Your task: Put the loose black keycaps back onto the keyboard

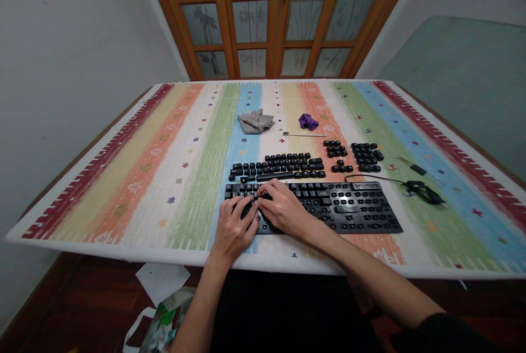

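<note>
A black keyboard (370,216) lies near the front edge of the table, with some keycaps on its upper rows and many bare switches, mostly on the right. Over its left part, my left hand (236,224) rests with bent fingers, thumb and fingertips drawn together close to the other hand. My right hand (283,206) reaches in from the right, its thumb and fingers curled in a pinch on the same spot. What lies between the fingertips is too small and hidden to make out. Just behind the keyboard sit loose black keycaps (287,165) in rows.
More keycaps (367,157) stand in groups at the right. A grey cloth (256,122), a purple cloth (308,121) and a thin brush (304,135) lie farther back. The coiled cable (423,192) and a small dark-handled tool (417,168) lie right. A bag (168,314) stands below the table's edge.
</note>
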### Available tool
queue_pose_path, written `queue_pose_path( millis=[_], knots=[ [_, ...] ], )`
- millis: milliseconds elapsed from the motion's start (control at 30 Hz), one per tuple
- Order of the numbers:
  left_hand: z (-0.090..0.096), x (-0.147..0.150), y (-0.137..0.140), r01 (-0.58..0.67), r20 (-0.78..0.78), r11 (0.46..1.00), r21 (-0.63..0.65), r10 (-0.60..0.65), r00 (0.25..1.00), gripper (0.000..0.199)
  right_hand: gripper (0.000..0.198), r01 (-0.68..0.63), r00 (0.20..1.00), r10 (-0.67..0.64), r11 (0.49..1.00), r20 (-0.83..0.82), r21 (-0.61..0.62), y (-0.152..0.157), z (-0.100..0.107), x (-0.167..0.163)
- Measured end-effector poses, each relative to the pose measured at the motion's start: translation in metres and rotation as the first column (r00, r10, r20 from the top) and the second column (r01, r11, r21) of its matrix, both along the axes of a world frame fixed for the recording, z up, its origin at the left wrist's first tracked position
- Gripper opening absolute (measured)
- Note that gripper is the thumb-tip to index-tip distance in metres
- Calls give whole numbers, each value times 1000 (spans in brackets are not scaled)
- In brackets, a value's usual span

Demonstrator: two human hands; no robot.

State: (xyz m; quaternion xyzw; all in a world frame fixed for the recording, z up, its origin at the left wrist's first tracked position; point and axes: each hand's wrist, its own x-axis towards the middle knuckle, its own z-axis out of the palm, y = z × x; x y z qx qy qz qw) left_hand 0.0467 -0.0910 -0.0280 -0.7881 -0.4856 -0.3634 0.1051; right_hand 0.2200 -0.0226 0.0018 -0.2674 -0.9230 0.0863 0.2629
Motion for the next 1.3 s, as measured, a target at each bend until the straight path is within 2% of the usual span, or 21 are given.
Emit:
queue_pose_path(
  millis=[233,367,533,700,900,1067,1300],
  knots=[
    [0,1,0,-3,-40,1000,1,3,999,28,23,-27,1000,27,1000,13,3,2,-3,0],
    [0,2,0,-8,-22,1000,-17,8,1000,31,21,-12,999,11,999,-35,-30,3,-5,4],
    [0,2,-1,-15,32,1000,9,15,999,31,16,11,998,-13,999,-61,-41,8,6,10],
    [2,2,-2,11,1,1000,-11,-11,1000,32,16,102,993,-103,995,-50,-13,40,19,29],
    [2,5,1,49,-48,998,-39,-51,998,35,13,147,989,-146,989,28,-21,93,12,48],
    [-2,4,3,87,-39,995,-54,-89,995,34,14,198,976,-192,979,100,-57,120,5,38],
    [-3,3,4,83,-35,995,-48,-85,996,34,22,222,961,-201,970,189,-100,140,1,15]
  ],
)
